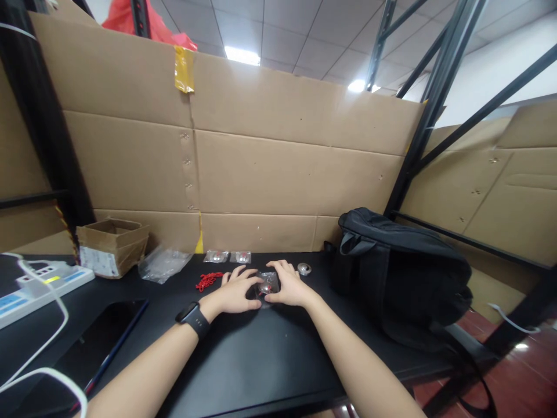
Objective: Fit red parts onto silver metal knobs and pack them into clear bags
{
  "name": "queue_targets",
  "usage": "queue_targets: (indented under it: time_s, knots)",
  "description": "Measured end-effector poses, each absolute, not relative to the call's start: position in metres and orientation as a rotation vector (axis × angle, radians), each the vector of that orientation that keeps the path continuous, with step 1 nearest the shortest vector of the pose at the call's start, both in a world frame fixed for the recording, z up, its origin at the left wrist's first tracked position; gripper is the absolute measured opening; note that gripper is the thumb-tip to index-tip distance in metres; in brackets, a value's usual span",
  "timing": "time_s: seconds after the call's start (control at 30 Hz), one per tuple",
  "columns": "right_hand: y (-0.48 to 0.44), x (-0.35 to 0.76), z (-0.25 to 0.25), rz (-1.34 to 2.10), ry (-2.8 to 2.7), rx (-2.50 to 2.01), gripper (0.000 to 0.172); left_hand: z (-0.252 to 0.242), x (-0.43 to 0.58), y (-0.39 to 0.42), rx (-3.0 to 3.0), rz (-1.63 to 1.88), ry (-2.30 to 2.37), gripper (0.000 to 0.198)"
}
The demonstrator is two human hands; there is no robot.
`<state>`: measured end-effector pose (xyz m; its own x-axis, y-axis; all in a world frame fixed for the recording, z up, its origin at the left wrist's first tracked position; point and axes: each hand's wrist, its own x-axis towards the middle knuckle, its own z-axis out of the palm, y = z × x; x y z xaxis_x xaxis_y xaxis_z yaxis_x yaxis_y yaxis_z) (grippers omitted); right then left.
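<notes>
A small clear plastic bag [266, 288] lies on the black tabletop between my two hands, with a shiny silver round piece and a bit of red inside. My left hand [237, 292], with a dark watch on its wrist, has its thumb and index finger at the bag's left side. On the other side, the thumb and fingers of my right hand [289, 284] curve around the bag's right edge. Beside my left fingers is a heap of red cord [209, 281]. Behind are two similar bags, the left one [216, 256] and the right one [241, 256]. A small silver round object [304, 269] sits right of my right hand.
A black backpack [400, 273] stands on the right. At left are an open cardboard box [112, 247], a crumpled clear plastic bag [165, 263], a dark tablet-like device [98, 342] and a white power strip [52, 290] with cables. A cardboard wall [261, 180] closes the back.
</notes>
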<state>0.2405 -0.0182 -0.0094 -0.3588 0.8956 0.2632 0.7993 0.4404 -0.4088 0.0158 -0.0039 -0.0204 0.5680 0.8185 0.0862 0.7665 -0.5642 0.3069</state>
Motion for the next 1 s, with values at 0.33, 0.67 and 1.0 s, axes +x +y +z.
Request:
queue_targets:
  time_s: [0.33, 0.67, 1.0]
  knots:
    - [-0.017, 0.245, -0.007, 0.526, -2.282, -1.263, 0.077, -0.016, 0.017, -0.007, 2.503, 0.267, 1.198, 0.089]
    - [-0.018, 0.247, -0.002, 0.524, -2.33, -1.184, 0.073, -0.016, 0.016, -0.008, 2.511, 0.251, 1.175, 0.085]
    - [-0.018, 0.226, -0.013, 0.1, -2.274, -1.349, 0.057, -0.013, 0.019, -0.01, 2.52, 0.271, 1.2, 0.088]
